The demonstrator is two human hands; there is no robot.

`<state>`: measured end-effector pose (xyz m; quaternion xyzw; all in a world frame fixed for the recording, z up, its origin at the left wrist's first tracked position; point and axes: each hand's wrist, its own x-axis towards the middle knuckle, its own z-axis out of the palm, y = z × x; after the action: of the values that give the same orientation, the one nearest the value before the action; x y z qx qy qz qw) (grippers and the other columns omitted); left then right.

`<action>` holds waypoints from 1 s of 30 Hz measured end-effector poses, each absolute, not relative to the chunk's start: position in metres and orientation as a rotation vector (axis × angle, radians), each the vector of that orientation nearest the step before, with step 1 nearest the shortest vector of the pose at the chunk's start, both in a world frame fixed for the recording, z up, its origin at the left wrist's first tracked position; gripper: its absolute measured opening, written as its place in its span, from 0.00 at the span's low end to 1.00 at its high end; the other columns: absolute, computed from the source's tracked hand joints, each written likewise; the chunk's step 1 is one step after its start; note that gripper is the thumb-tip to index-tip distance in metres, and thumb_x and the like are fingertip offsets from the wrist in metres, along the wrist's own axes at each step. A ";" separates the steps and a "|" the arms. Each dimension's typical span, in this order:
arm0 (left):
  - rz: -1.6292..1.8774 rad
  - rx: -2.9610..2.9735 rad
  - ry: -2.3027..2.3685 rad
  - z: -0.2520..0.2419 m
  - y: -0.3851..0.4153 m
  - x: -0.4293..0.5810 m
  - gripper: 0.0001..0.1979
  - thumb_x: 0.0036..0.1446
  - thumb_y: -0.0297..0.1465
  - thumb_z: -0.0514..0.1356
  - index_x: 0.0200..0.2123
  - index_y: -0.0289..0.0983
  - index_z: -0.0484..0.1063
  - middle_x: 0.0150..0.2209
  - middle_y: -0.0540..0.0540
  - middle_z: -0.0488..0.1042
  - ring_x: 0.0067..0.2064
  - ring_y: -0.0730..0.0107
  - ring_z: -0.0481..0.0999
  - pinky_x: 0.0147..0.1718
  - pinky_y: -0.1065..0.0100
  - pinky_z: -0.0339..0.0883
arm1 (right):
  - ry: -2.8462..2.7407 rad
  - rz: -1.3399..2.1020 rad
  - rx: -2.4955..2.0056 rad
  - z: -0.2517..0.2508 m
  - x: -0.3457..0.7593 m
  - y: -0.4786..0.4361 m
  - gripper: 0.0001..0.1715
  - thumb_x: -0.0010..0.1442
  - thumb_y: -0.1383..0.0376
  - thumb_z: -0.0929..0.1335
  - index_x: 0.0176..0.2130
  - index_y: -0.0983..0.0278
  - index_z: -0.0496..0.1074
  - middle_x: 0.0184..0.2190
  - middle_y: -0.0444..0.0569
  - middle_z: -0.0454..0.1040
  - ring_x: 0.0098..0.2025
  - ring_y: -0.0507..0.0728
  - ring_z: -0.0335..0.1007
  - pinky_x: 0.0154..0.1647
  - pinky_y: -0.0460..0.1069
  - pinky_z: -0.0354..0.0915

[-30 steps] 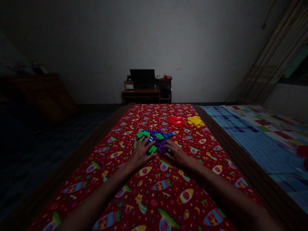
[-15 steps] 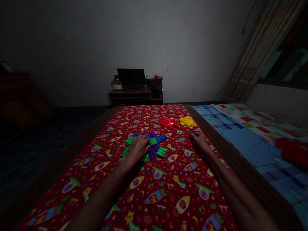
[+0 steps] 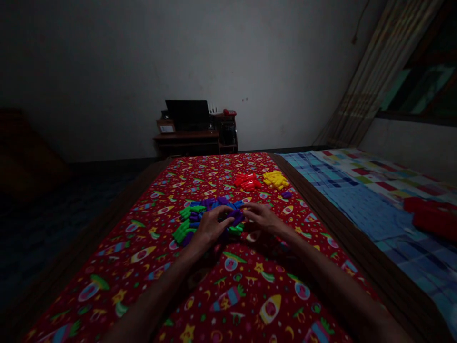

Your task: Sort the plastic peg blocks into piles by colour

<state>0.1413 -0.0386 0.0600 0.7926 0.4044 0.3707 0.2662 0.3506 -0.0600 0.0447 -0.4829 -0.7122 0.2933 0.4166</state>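
Note:
My left hand (image 3: 213, 225) is over the near right part of a mixed pile of green, blue and purple plastic pieces (image 3: 183, 230), short and rod-shaped. Its thumb and fingers close on a purple piece (image 3: 235, 217). From the right, my right hand (image 3: 263, 218) meets it, fingertips pinched at the other side of that purple piece. Whether one or more purple pieces are between the hands is hard to make out. A lone purple clump (image 3: 286, 195) lies to the right, below the yellow pile (image 3: 276, 179). Beside the yellow is a red pile (image 3: 247, 181).
A red cloth (image 3: 228, 295) with rockets and stars covers the table, whose brown edge (image 3: 321, 228) shows on both sides. At right is a bed with a blue checked cover (image 3: 353, 209). A desk with a dark monitor (image 3: 187, 113) stands by the far wall.
My right hand has moved left from the purple clump, which now lies uncovered under the yellow pile, to my left hand. My left hand has lifted slightly and holds purple at its fingertips.

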 end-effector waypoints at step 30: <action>0.650 2.799 1.444 0.037 -0.004 0.090 0.10 0.57 0.32 0.56 0.39 0.36 0.75 0.41 0.39 0.77 0.45 0.53 0.74 0.45 0.56 0.67 | -2.124 0.185 -1.422 0.037 0.344 -0.057 0.12 0.64 0.63 0.63 0.36 0.64 0.74 0.33 0.50 0.76 0.34 0.54 0.70 0.34 0.45 0.60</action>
<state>0.0896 -0.0041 0.0368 0.8697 0.4488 0.2020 -0.0370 0.3437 -0.0565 0.0371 -0.5317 -0.7944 0.0691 0.2855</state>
